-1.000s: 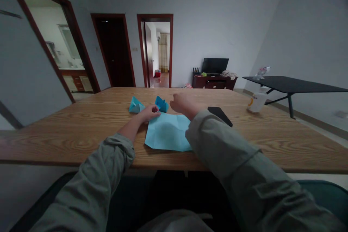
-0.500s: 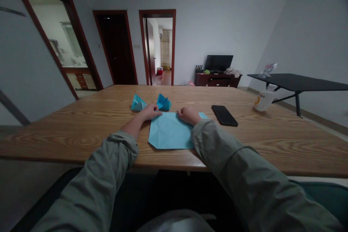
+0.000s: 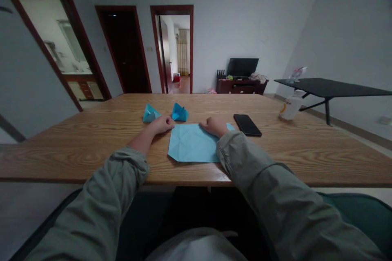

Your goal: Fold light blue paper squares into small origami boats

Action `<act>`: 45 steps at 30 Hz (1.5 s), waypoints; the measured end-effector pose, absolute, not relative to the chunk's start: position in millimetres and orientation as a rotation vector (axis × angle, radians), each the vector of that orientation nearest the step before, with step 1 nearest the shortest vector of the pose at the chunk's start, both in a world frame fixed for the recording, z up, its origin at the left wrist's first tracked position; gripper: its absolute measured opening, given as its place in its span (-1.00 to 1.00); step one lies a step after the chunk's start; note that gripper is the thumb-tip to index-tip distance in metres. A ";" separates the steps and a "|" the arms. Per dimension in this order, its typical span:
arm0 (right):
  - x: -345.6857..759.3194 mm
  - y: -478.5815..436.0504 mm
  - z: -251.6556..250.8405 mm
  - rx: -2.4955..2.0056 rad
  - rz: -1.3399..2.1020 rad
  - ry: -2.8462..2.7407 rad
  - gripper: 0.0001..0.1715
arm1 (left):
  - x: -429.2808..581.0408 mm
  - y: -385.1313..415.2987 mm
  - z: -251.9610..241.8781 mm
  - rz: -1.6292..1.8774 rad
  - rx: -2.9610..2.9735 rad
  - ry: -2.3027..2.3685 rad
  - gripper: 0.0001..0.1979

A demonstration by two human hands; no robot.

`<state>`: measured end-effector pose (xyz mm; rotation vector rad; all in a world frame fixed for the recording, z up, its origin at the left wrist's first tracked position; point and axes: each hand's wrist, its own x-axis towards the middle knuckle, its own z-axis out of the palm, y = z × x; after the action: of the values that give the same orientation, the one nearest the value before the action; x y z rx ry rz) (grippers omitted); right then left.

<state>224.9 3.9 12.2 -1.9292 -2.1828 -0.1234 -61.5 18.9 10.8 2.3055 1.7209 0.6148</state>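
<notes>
Creased light-blue paper sheet lies on near side of wooden table; left hand at far-left corner, right hand curled on far edge, can't tell if either pinches. Smartphone right; pale origami, darker origami just beyond left hand.

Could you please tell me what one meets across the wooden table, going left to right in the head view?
Light-blue folded paper, left hand, darker blue folded paper, right hand, black smartphone, white container. The flat paper sheet overlaps several, so is omitted.
</notes>
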 end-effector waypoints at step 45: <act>223.9 2.7 14.7 -1.964 -0.086 -2.163 -0.34 | -32.5 -163.6 47.0 0.117 3.179 1.158 -0.87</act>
<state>223.9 2.7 14.7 -1.9640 -2.1627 -0.0856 -32.5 -163.6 47.0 3.1788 1.1583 0.1165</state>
